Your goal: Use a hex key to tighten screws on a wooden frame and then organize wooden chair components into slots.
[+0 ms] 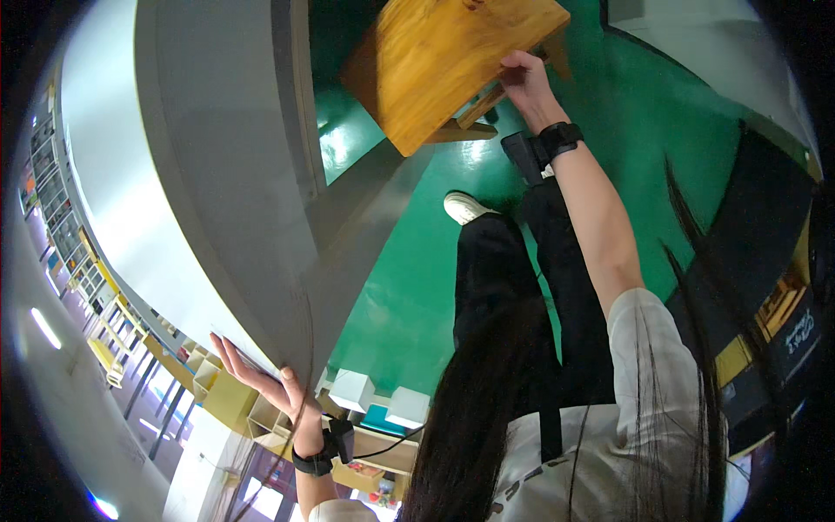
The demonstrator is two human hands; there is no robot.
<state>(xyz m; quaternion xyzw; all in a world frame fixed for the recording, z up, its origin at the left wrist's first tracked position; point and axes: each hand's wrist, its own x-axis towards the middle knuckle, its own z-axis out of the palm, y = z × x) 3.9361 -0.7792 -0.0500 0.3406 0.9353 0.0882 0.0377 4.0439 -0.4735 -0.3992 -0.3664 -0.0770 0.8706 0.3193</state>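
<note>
My right hand (527, 85) is closed on the near edge of a wooden stool (461, 65), an orange-brown piece with a flat seat and legs below it. Part of the stool is cut off by the top of the view, and it stands tilted beside the table's grey side panel. Down at the left, my left hand (271, 383) rests against the corner of a large white table (165, 235). Its fingers lie stretched along the table's edge, with the thumb apart from them. Black straps with small devices sit on both wrists.
Below spreads a green floor (400, 296), where my white shoe (468, 208) stands close to the table's grey panel (348, 217). White boxes (351, 391) and shelving are behind the left hand. A dark panel (713, 244) runs along the right side.
</note>
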